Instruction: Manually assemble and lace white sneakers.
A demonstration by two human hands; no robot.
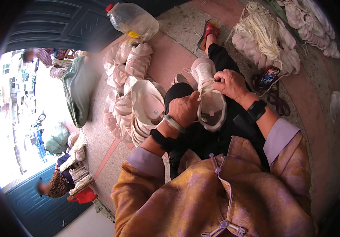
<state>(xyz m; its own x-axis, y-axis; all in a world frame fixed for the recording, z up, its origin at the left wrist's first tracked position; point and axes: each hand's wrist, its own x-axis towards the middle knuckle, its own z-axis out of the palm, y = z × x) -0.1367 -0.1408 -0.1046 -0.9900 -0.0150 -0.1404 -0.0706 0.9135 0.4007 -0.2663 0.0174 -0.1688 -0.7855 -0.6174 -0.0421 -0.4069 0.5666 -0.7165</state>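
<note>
A pale pink-and-white sneaker [211, 104] lies over my thighs, its toe pointing away from me. A pale shoelace [207, 87] crosses its upper near the tongue. My left hand [184, 109] is closed against the shoe's left side, thumb by the lacing; its fingertips are partly hidden. On the other side, my right hand [234, 84] has its fingers pinched together at the lace holes, on the lace. Left of my knee stands a stack of similar pale shoes [148, 103], the top one with its opening facing up.
More pale shoes [128, 59] lie beyond the stack, near a clear plastic jug [134, 20] with a red cap. At right are a bundle of cream laces [262, 33] on shoes and a lit phone [269, 77]. Two people sit by the doorway at left, near green sacks [77, 91].
</note>
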